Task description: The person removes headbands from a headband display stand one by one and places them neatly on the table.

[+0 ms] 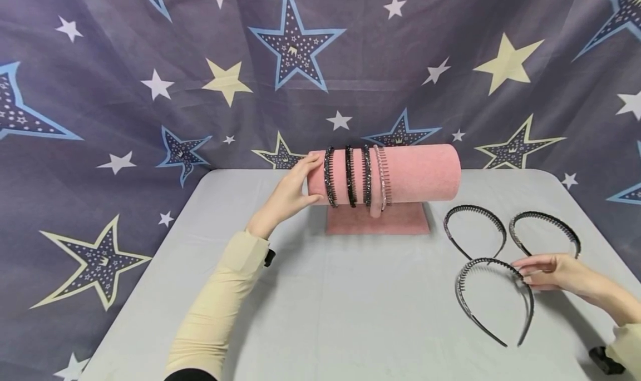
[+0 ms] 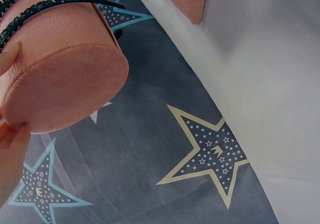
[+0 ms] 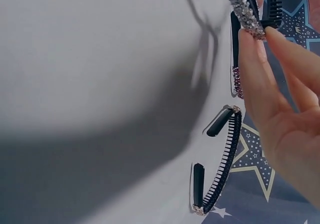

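My left hand [image 1: 285, 197] grips the left end of a pink velvet headband stand [image 1: 423, 172], fingers above and thumb toward the front. Around the stand's roll sit several toothed headbands, three dark and sparkly ones [image 1: 349, 175] and a pale pink one [image 1: 383, 175] to their right. At the right of the table, my right hand [image 1: 563, 275] pinches a dark headband [image 1: 460, 295] by the right side of its arch, its ends pointing toward me. In the right wrist view, silver glitter [image 3: 244, 8] covers this band between thumb and fingers.
Two more dark headbands lie on the grey-white table [image 1: 350, 314] at the right: one [image 1: 476, 207] right of the stand's base [image 1: 378, 219], the other [image 1: 546, 215] just beyond my right hand. Behind the table hangs a star-patterned cloth [image 1: 350, 53].
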{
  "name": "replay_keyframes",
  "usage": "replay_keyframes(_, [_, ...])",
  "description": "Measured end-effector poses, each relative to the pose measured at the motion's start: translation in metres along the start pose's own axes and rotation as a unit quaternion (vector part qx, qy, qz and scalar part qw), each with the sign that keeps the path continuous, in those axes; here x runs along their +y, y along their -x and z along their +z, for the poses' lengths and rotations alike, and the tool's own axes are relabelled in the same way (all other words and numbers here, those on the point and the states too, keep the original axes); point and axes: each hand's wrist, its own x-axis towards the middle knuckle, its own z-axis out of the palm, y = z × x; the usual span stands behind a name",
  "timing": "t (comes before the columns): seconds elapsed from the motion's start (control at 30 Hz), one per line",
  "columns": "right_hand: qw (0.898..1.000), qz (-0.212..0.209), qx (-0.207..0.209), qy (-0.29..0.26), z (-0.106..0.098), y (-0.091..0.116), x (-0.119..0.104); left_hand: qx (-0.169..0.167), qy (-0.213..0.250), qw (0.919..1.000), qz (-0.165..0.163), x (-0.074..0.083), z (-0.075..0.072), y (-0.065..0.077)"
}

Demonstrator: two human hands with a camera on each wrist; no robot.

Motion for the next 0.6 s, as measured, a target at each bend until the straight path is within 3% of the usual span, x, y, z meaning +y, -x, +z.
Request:
replay_keyframes(0.37, [1.000,0.019,-0.002,0.004,0.0026,-0.0003,0.0039,-0.003,-0.003,1.0000,-0.002,0.0005,-0.0002,0.0002])
replay_keyframes(0.6, [1.000,0.003,-0.014,-0.005,0.0045,-0.0013,0.0058,-0.002,-0.004,1.0000,-0.001,0.0007,0.0002,0.0002])
